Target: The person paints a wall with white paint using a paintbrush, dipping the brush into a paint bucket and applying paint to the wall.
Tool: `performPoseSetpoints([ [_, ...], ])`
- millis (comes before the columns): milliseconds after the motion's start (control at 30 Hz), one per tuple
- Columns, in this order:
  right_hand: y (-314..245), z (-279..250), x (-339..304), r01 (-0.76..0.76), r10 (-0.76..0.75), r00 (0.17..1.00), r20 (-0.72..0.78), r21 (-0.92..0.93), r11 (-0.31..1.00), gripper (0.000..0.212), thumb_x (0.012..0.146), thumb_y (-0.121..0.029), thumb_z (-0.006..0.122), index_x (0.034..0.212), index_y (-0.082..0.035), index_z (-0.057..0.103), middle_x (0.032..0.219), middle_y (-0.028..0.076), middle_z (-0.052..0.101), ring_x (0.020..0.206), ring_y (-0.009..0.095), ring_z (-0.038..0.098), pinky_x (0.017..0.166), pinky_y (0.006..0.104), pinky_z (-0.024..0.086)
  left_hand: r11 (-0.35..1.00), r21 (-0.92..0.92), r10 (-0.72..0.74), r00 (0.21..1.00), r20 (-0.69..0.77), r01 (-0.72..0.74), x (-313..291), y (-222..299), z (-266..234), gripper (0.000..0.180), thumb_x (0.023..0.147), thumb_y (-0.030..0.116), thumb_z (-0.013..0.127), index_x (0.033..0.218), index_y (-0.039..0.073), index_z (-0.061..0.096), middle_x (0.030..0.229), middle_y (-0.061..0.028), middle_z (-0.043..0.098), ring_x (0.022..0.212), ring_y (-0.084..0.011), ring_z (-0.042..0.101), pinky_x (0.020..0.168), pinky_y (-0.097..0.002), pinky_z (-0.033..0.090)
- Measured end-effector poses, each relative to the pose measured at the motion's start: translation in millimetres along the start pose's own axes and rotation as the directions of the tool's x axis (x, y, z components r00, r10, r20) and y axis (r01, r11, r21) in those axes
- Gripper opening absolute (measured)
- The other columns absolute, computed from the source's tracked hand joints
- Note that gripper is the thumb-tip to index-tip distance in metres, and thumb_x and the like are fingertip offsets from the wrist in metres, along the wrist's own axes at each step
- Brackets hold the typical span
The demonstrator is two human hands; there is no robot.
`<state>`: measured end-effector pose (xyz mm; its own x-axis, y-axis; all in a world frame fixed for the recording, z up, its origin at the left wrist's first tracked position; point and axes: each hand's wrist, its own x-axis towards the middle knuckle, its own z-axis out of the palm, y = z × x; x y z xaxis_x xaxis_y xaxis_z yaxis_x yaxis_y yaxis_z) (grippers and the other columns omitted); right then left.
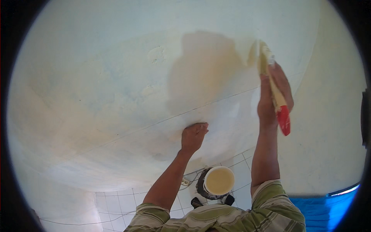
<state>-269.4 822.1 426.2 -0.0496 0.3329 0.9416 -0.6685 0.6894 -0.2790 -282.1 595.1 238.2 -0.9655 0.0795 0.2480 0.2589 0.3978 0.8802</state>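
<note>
Brush point(278, 95) blurring at tip, left hand point(193, 137) hiding its palm, fingers curling into fist, right hand point(266, 106) reaching higher, pinching brush

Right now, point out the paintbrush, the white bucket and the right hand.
Paintbrush point(277, 94): head view, on the pale part of its handle.
White bucket point(205, 187): head view, on its rim, lower left.
Right hand point(266, 107): head view, on the back of the hand, near the thumb's base.

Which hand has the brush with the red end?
The right hand: it's the one higher up the picture, gripping the red-ended paintbrush. The left hand is lower down and curled, with no brush showing.
</note>
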Motion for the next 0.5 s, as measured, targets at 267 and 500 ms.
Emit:
performPoseSetpoints([
  [267,-93.1,71.6,-58.6,0.152,-0.207,0.953,0.219,0.244,0.958,0.017,0.081,0.0,0.075,0.099,-0.001,0.075,0.102,0.019,0.073,0.099,0.032,0.073,0.081,0.037,0.06,0.937,0.202,0.262,0.957,0.127,-0.284,-9.9,-17.6,-10.1,0.033,0.099,0.034,0.059,0.117,0.009,0.072,0.104,-0.0167,0.073,0.089,-0.0273,0.071,0.078,-0.034,0.055],
  [500,-188.4,100.1,-71.1,-0.117,-0.223,0.908,0.354,0.728,0.675,0.025,0.079,-0.009,0.073,0.104,-0.006,0.07,0.115,0.02,0.07,0.097,0.033,0.073,0.08,0.0378,0.061,0.993,-0.053,0.102,0.994,-0.04,-0.104,-20.8,-73.1,-28.1,0.029,0.099,0.027,0.065,0.112,0.001,0.069,0.099,-0.0037,0.072,0.092,-0.0117,0.065,0.084,-0.0295,0.052],
])
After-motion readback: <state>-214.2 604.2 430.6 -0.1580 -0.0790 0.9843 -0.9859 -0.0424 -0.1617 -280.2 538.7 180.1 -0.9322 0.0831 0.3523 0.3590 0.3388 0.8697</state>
